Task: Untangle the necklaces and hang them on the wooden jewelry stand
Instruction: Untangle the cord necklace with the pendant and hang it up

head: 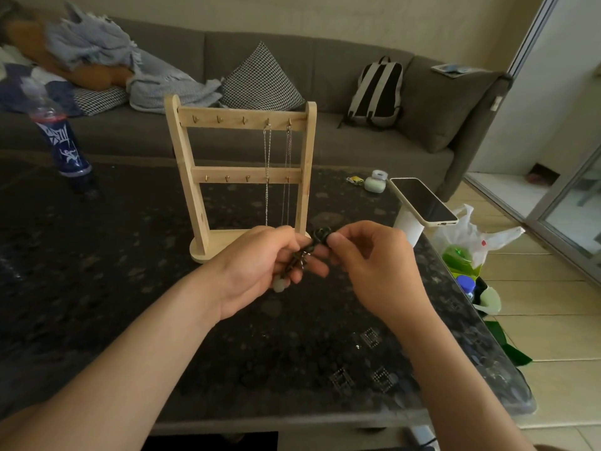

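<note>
The wooden jewelry stand point(240, 177) is upright on the dark table, with two rows of small hooks. Two thin silver chain necklaces point(267, 170) hang from the two rightmost hooks of its top bar. Just in front of the stand's base, my left hand point(263, 265) holds a bunched dark cord necklace point(304, 252) with a pale green pendant hanging below my fingers. My right hand point(367, 258) pinches the upper end of the same dark cord between thumb and fingertips. Most of the cord is hidden inside my left hand.
A blue drink bottle point(61, 138) stands at the table's far left. A phone point(422, 200) on a white stand and a small pale green case point(375, 182) sit at the far right. A plastic bag point(471, 242) lies beside the table's right edge. A grey sofa runs behind.
</note>
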